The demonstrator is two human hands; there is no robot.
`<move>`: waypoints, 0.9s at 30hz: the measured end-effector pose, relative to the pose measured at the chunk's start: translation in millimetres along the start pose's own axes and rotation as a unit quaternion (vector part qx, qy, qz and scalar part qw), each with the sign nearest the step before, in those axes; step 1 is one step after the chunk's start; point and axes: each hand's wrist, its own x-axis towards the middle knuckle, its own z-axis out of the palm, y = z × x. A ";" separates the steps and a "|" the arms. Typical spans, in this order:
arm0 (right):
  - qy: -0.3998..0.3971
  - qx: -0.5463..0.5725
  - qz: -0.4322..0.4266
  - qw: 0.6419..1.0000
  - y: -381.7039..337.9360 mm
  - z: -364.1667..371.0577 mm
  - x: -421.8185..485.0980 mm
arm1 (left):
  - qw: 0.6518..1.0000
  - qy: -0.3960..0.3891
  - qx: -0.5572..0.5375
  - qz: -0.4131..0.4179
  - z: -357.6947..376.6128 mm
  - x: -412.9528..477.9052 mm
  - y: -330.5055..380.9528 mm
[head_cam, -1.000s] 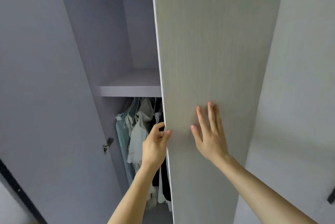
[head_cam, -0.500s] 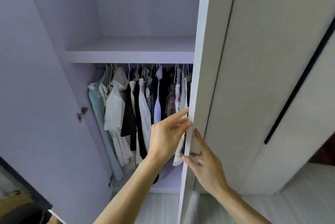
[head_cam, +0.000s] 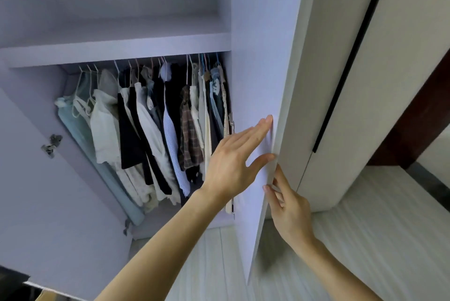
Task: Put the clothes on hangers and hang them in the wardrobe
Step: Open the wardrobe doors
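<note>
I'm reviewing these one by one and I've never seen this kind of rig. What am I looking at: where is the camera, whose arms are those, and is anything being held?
There is no machine: a person wears one wide-angle camera on the head, so the bare arms are their own. The left hand lies flat, fingers straight, on the inner face of the pale lilac wardrobe door. The right hand rests its fingers along that door's free edge. Inside, light and dark clothes hang in a row under a pale lilac shelf. Neither hand holds a garment.
</note>
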 end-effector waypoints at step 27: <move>-0.456 -0.185 -0.133 0.860 -31.5 69.5 -0.3 | 0.731 -0.261 0.261 -0.574 -71.0 -270.4 -33.6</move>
